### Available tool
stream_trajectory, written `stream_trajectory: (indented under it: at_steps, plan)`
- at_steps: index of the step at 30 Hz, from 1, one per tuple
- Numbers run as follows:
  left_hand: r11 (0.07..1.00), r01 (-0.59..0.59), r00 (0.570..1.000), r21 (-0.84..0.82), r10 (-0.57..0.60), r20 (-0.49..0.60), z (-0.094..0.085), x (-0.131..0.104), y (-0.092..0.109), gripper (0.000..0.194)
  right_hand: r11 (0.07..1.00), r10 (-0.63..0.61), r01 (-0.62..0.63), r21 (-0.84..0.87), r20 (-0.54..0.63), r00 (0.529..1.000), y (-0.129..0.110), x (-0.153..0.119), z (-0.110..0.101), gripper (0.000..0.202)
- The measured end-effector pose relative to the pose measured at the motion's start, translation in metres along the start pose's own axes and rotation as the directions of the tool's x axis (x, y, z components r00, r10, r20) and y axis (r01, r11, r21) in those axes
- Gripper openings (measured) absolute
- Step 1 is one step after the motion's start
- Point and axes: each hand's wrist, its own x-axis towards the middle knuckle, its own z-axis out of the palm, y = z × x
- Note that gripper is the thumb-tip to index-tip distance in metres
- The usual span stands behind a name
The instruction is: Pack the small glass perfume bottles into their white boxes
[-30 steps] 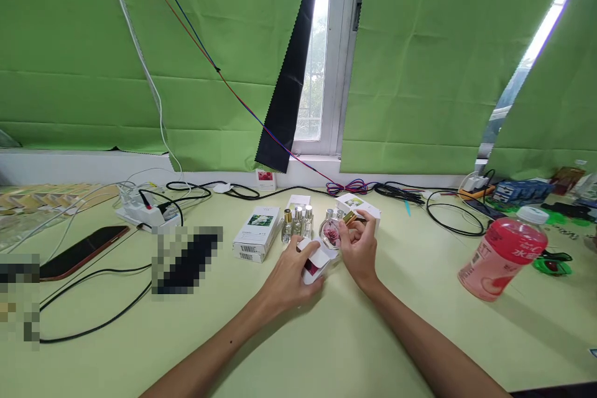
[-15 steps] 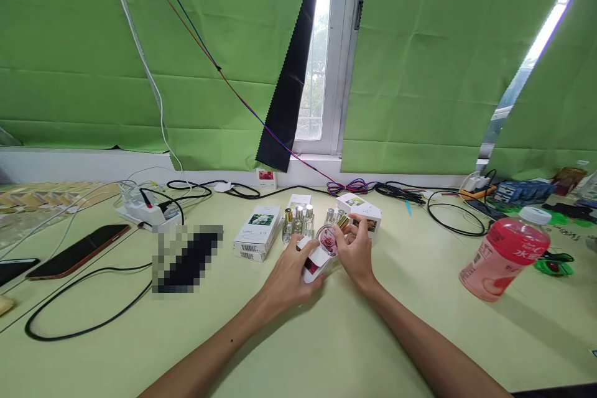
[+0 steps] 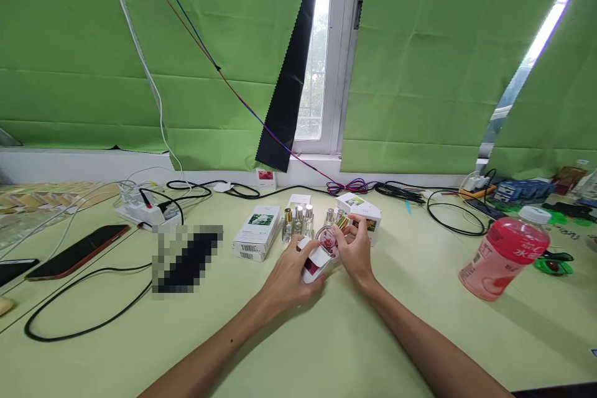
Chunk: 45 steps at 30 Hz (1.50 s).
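My left hand [image 3: 291,270] is closed around a small white carton [image 3: 311,267] with a dark red picture on its side, tilted up toward the right. At the carton's upper end is a rose-printed surface [image 3: 329,240]; I cannot tell whether it belongs to the carton or the bottle. My right hand [image 3: 357,252] pinches a gold-capped perfume bottle [image 3: 342,222] at that end, its body mostly hidden. Just behind my hands stand several small glass perfume bottles [image 3: 298,224] with gold and silver caps. White flower-printed boxes lie left [image 3: 258,230] and right [image 3: 359,205] of them.
A pink drink bottle [image 3: 506,255] stands at the right. At the left are a phone [image 3: 79,252], a white power strip [image 3: 152,214] and a looped black cable [image 3: 88,273]. Coiled wires [image 3: 398,191] run along the back below the green curtains [image 3: 224,31].
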Motion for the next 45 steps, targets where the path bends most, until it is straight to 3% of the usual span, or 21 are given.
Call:
stream_trajectory:
  at_steps: [15, 24, 34, 45]
  plan:
    - [0.999, 0.018, 0.997, -0.036, -0.021, -0.071, 0.003, -0.001, -0.001, 0.066, 0.999, 0.025, -0.026, 0.023, 0.033, 0.999, 0.0, -0.004, 0.002, 0.045]
    - [0.997, 0.041, 0.99, -0.071, -0.05, -0.132, 0.006, -0.001, 0.0, 0.066, 0.999, 0.046, -0.045, -0.016, 0.075, 0.996, 0.0, -0.004, 0.002, 0.044]
    - [0.997, 0.035, 0.991, -0.062, -0.042, -0.124, 0.007, -0.002, 0.0, 0.059, 0.999, 0.031, -0.028, -0.024, 0.125, 0.992, 0.006, -0.002, 0.004, 0.049]
    - [0.996, 0.034, 0.987, -0.079, -0.045, -0.154, 0.008, -0.002, 0.002, 0.058, 0.994, 0.105, -0.104, -0.011, 0.178, 0.978, 0.013, 0.0, 0.006, 0.051]
